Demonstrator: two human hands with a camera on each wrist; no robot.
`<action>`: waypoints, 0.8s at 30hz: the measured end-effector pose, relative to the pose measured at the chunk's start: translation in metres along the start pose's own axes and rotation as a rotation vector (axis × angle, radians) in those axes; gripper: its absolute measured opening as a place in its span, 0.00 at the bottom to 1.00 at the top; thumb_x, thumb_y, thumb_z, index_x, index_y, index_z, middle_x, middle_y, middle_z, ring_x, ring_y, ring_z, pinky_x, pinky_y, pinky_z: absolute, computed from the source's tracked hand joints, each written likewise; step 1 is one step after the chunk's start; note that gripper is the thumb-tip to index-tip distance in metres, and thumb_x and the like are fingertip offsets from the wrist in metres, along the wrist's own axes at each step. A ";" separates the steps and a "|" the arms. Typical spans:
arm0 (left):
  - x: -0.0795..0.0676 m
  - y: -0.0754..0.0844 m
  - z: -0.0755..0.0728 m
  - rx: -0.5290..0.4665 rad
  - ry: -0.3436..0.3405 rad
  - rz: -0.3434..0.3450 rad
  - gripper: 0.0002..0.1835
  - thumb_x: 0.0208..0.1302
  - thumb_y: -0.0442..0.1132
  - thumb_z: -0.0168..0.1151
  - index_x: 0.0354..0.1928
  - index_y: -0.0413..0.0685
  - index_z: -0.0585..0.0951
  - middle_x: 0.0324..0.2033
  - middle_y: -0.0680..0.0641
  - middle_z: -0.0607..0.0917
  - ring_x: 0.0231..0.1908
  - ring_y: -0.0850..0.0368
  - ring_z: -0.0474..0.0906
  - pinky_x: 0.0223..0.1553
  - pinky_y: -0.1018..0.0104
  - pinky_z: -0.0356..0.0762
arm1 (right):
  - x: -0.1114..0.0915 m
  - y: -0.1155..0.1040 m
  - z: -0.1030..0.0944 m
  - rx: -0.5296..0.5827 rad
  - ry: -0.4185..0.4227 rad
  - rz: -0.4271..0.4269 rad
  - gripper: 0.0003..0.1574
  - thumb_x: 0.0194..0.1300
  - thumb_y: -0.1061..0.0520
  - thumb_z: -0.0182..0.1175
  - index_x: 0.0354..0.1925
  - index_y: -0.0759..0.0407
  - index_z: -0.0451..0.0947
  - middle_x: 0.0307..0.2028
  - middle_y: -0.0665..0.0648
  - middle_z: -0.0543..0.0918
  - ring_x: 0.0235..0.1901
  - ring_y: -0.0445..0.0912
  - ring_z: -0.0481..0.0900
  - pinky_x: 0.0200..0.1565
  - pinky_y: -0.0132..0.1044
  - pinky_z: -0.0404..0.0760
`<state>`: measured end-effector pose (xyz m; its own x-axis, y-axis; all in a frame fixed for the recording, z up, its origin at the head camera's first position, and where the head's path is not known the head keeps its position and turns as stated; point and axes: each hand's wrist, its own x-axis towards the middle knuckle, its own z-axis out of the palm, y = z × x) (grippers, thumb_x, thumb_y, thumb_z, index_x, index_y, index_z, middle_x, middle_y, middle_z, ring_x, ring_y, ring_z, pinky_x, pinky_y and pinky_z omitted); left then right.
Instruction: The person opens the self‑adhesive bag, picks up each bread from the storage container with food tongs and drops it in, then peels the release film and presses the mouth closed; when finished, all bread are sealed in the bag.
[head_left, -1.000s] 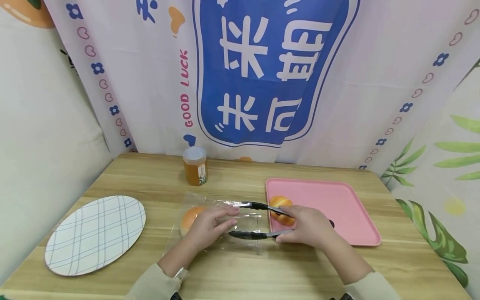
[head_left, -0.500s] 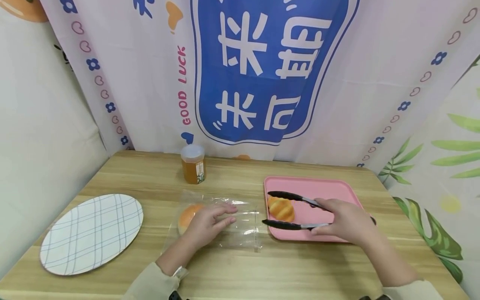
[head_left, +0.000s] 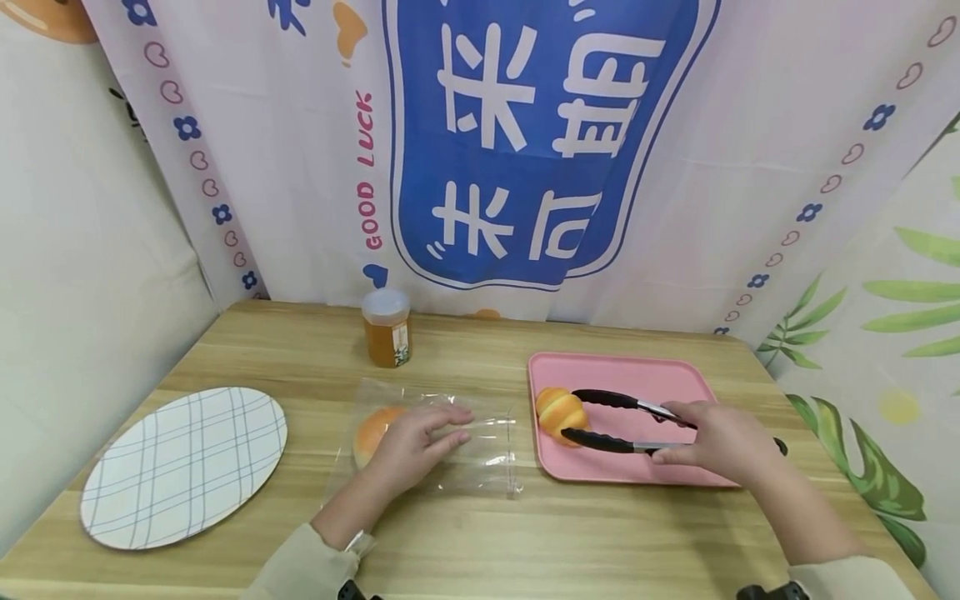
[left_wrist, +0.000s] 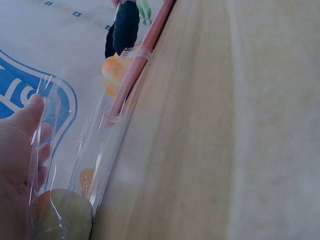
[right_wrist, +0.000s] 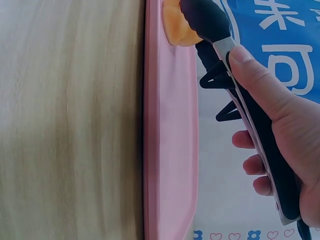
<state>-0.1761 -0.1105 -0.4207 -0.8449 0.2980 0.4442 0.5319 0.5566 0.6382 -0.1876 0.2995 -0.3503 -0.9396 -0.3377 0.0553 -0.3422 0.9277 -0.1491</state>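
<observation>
My right hand (head_left: 720,442) grips black-and-silver tongs (right_wrist: 260,135) over the tray, their arms spread. The tong tips stand at the right side of a ridged golden bread roll (head_left: 561,412), which sits at the left end of the pink tray (head_left: 645,375). My left hand (head_left: 420,446) is at the clear plastic bag (head_left: 487,467), its thumb and curled fingers holding up the film in the left wrist view. A round bun (left_wrist: 65,212) lies inside the bag, partly hidden by the hand in the head view.
A white oval plate with blue checks (head_left: 183,467) lies at the left of the wooden table (head_left: 450,550). Behind the bag stands a lidded jar (head_left: 387,329) of amber contents. A printed cloth (head_left: 315,183) hangs along the back edge.
My right hand has drawn the tongs rightward, away from the bag, and their tips have slid back along the roll. The roll has turned slightly. My left hand stays at the bag.
</observation>
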 end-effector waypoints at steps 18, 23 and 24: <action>0.000 0.002 0.001 0.031 -0.008 0.003 0.13 0.61 0.41 0.68 0.47 0.47 0.86 0.49 0.50 0.87 0.54 0.51 0.82 0.59 0.52 0.79 | -0.011 -0.002 0.003 0.034 0.024 0.068 0.46 0.46 0.29 0.71 0.56 0.54 0.81 0.44 0.56 0.88 0.45 0.57 0.85 0.43 0.57 0.82; 0.000 0.003 0.001 0.016 -0.015 -0.028 0.13 0.61 0.42 0.68 0.48 0.49 0.86 0.49 0.52 0.87 0.55 0.51 0.82 0.58 0.51 0.80 | -0.016 -0.008 0.000 0.053 0.031 0.031 0.47 0.42 0.27 0.71 0.54 0.54 0.82 0.43 0.55 0.89 0.44 0.56 0.86 0.42 0.55 0.84; 0.000 0.003 0.001 0.013 -0.017 -0.034 0.13 0.61 0.42 0.68 0.48 0.49 0.86 0.49 0.52 0.87 0.55 0.51 0.82 0.58 0.51 0.80 | -0.016 -0.009 0.000 0.056 0.031 0.016 0.47 0.42 0.27 0.71 0.54 0.54 0.82 0.43 0.55 0.89 0.44 0.55 0.86 0.42 0.54 0.84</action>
<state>-0.1745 -0.1084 -0.4193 -0.8633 0.2918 0.4118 0.5023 0.5764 0.6445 -0.1694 0.2965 -0.3499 -0.9447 -0.3172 0.0833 -0.3277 0.9221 -0.2055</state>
